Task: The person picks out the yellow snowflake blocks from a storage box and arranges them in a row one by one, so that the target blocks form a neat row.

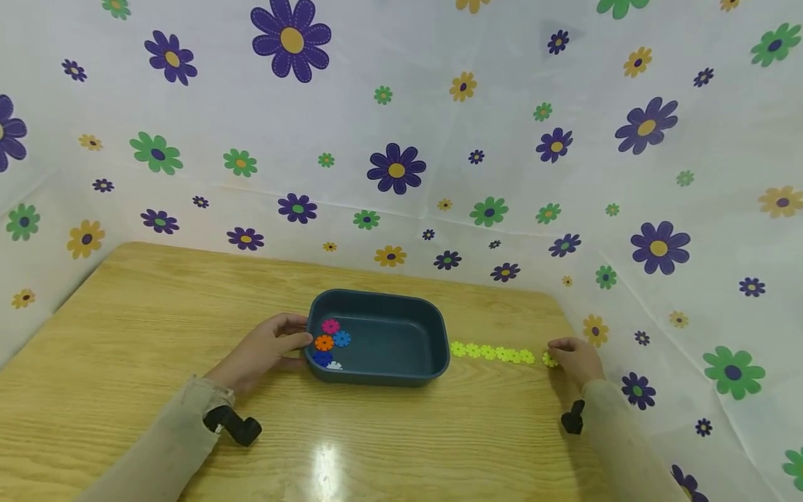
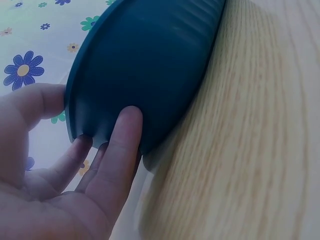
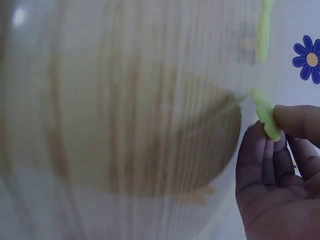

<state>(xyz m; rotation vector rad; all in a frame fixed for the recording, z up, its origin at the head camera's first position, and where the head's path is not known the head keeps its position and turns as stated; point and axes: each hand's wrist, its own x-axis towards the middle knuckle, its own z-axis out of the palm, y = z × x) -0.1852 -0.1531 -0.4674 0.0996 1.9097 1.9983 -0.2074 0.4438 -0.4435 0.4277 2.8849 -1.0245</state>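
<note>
A dark teal plastic basin [image 1: 376,380] stands mid-table. My left hand [image 1: 270,348] holds its left end; in the left wrist view the thumb is at the rim and the fingers lie on the outer wall [image 2: 145,60]. At the table's right side, my right hand [image 1: 576,359] pinches a yellow-green flower-shaped disc [image 3: 267,120] between thumb and fingers. A row of several like discs [image 1: 488,352] runs from near the basin's right end toward that hand. A small gap separates the row from the pinched disc.
Inside the basin's left end lie several discs: pink [image 1: 330,326], orange [image 1: 324,342], light blue [image 1: 341,338], dark blue [image 1: 323,358] and white [image 1: 334,365]. The wooden table [image 1: 389,432] meets a flower-patterned cloth [image 1: 351,125] at its back and sides.
</note>
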